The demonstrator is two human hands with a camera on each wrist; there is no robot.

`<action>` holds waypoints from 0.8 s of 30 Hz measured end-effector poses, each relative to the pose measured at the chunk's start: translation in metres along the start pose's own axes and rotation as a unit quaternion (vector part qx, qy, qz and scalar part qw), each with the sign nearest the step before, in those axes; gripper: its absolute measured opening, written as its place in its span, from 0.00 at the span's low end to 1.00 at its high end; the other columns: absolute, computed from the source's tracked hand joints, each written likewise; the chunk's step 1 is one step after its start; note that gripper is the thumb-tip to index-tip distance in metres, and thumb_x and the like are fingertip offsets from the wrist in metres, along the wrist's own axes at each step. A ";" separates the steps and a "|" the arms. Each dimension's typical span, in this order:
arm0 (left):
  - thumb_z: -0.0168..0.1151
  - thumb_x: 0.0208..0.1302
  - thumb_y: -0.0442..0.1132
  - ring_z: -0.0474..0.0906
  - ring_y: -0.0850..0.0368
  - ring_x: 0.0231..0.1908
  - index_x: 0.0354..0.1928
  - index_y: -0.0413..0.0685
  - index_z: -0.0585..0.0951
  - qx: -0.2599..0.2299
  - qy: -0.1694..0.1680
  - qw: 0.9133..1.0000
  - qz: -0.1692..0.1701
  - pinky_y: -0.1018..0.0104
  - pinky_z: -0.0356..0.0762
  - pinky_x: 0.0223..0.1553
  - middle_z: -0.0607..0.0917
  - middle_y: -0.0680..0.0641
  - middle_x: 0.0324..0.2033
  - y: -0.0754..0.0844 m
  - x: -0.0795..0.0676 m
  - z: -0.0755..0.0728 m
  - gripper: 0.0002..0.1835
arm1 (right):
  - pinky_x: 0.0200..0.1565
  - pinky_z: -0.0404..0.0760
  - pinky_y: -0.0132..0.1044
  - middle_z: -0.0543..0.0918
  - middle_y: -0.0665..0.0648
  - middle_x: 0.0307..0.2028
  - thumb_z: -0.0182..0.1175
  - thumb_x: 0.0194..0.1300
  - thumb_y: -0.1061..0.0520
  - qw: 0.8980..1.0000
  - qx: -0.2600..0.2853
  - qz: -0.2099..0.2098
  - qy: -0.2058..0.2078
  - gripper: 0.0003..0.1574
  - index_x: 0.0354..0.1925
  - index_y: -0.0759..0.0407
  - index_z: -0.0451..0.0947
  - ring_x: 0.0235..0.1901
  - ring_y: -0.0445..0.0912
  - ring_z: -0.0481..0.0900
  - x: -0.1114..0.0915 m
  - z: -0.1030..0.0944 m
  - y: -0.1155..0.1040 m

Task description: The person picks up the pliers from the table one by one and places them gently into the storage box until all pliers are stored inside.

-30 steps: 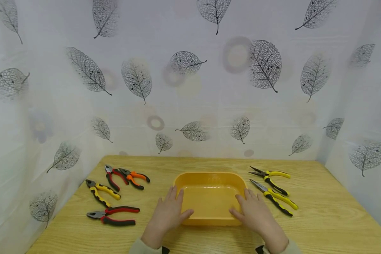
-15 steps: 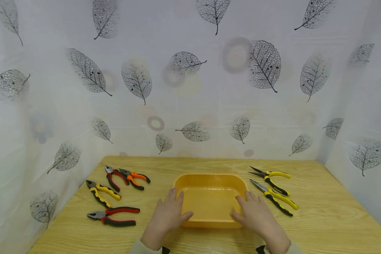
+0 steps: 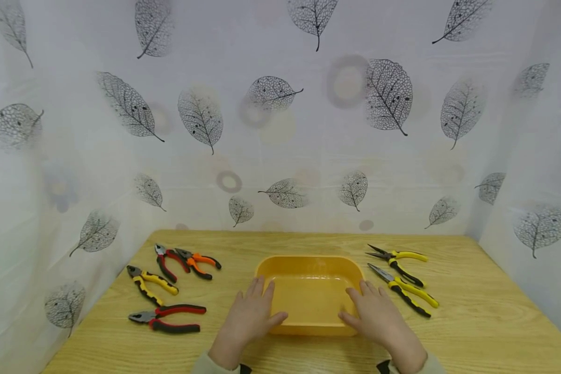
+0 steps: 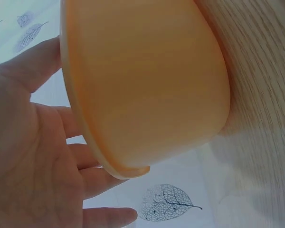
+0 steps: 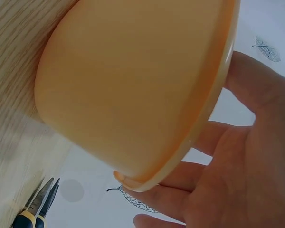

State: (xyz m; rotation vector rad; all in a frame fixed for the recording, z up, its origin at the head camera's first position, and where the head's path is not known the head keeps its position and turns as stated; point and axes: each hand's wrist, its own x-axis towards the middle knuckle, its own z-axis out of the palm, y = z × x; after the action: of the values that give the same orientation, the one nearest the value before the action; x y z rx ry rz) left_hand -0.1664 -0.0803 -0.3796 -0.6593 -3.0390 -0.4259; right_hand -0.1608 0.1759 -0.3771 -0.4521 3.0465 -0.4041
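A yellow-orange plastic basin (image 3: pixel 308 329) stands upright on the wooden table. My left hand (image 3: pixel 249 318) rests on its left rim, fingers fairly straight and thumb at the near corner. On the opposite rim rests my right hand (image 3: pixel 376 317) in a mirrored pose. Both wrist views show the basin's outer wall (image 4: pixel 152 80) with fingers lying along the rim, none wrapped under the basin; one right fingertip (image 5: pixel 126 180) bends over the lip. Nearest my right hand lie long-nose pliers (image 3: pixel 404 293) with yellow-black handles. Red-black combination pliers (image 3: pixel 168 317) lie left of my left hand.
Further left are yellow-black pliers (image 3: pixel 151 284), red-black pliers (image 3: pixel 170 262) and small orange-black pliers (image 3: pixel 198 262). A second yellow-black long-nose pair (image 3: pixel 397 264) lies back right. A leaf-patterned white curtain (image 3: pixel 280 140) encloses the table (image 3: pixel 486 311) at the back and sides.
The basin has shifted slightly toward me since the first frame. My left hand has moved a little to the right along its rim; my right hand stays nearly in place.
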 end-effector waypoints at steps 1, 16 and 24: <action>0.54 0.57 0.58 0.57 0.36 0.58 0.61 0.36 0.63 0.003 0.003 1.000 0.001 0.37 0.60 0.48 0.62 0.31 0.58 0.000 0.000 0.000 0.38 | 0.54 0.53 0.63 0.66 0.75 0.53 0.58 0.56 0.42 1.000 0.001 0.000 0.000 0.35 0.53 0.65 0.70 0.56 0.66 0.59 0.000 0.000 0.000; 0.52 0.58 0.58 0.58 0.42 0.59 0.59 0.38 0.67 0.043 0.012 0.998 0.037 0.42 0.64 0.49 0.63 0.35 0.59 0.007 0.003 0.005 0.35 | 0.55 0.53 0.61 0.65 0.75 0.54 0.58 0.55 0.42 1.000 0.005 -0.001 0.000 0.36 0.53 0.65 0.70 0.56 0.67 0.58 0.001 0.000 0.000; 0.47 0.62 0.57 0.57 0.45 0.60 0.60 0.43 0.67 0.085 0.050 0.986 0.132 0.46 0.62 0.52 0.63 0.39 0.60 0.006 0.004 0.012 0.31 | 0.55 0.53 0.61 0.65 0.75 0.54 0.59 0.55 0.42 1.000 0.008 0.002 0.002 0.35 0.52 0.65 0.70 0.56 0.67 0.58 0.000 0.002 0.001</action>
State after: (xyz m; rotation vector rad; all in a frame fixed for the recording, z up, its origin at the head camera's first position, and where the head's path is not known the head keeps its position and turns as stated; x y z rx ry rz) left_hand -0.1668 -0.0701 -0.3897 -0.9774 -2.7989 -0.1832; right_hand -0.1610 0.1764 -0.3790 -0.4454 3.0457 -0.4307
